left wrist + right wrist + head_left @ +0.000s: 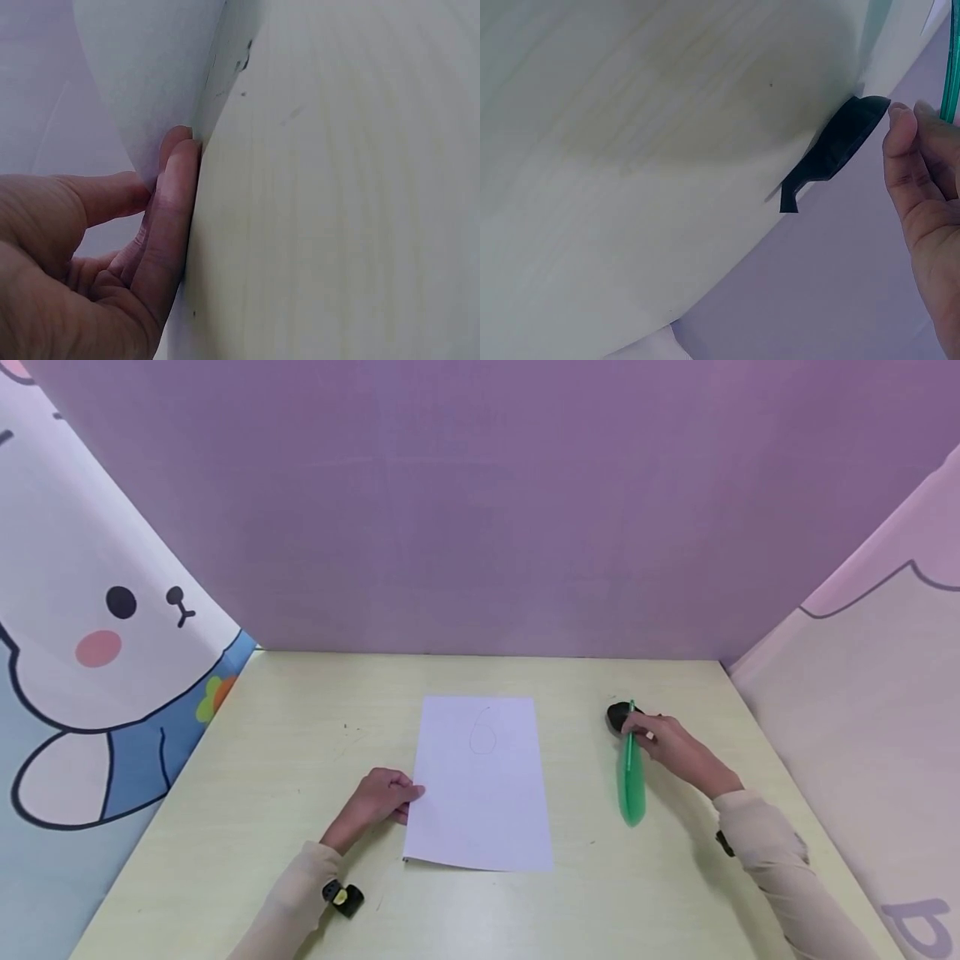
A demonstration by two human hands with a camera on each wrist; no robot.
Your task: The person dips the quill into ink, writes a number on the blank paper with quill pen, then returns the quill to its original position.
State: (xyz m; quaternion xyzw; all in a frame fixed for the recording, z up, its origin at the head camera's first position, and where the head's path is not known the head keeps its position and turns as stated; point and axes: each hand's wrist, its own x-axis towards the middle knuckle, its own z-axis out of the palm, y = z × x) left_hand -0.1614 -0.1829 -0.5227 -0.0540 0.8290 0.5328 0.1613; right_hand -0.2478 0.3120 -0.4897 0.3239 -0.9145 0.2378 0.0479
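A white sheet of paper (483, 810) with a thin pencil-like figure resembling a 6 near its top lies on the table. My left hand (382, 795) pinches its left edge, thumb on top and fingers underneath; in the left wrist view the paper (142, 67) lifts at this edge beside the hand (97, 247). To the right, my right hand (675, 747) holds a green feather-shaped pen (632, 785) near its far end, the broad part pointing back toward me. Right by the fingertips is a small black rounded stand (618, 716), also seen as the black stand (840, 142) in the right wrist view.
The pale wood-look table (225, 827) bears a few small dark marks. A purple wall panel (480, 527) rises at its far edge, with a cartoon-printed panel (150, 693) on the left and another printed panel (862, 710) on the right.
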